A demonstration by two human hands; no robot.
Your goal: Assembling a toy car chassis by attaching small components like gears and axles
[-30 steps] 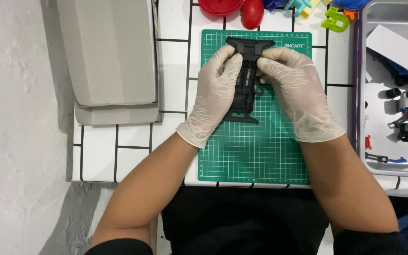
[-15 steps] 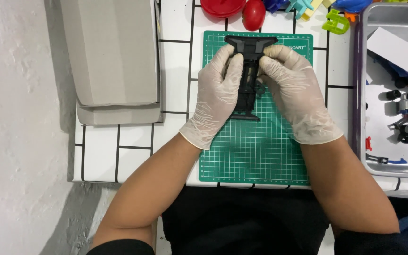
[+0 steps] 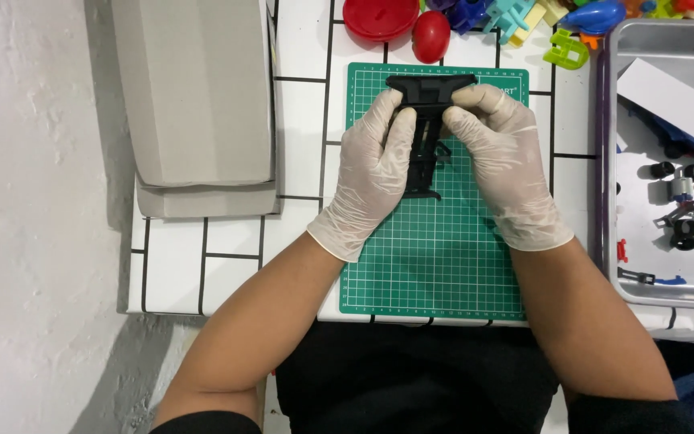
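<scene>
The black plastic chassis (image 3: 426,133) is pinched between closed fingers of left hand (image 3: 375,165) and right hand (image 3: 504,161), apparently steadied over the green cutting mat (image 3: 435,257).

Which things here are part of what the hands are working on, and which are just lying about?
In use:
left hand
right hand
black plastic part
green cutting mat

Lying about:
grey box
metal tray
red lid
colourful toys
</scene>
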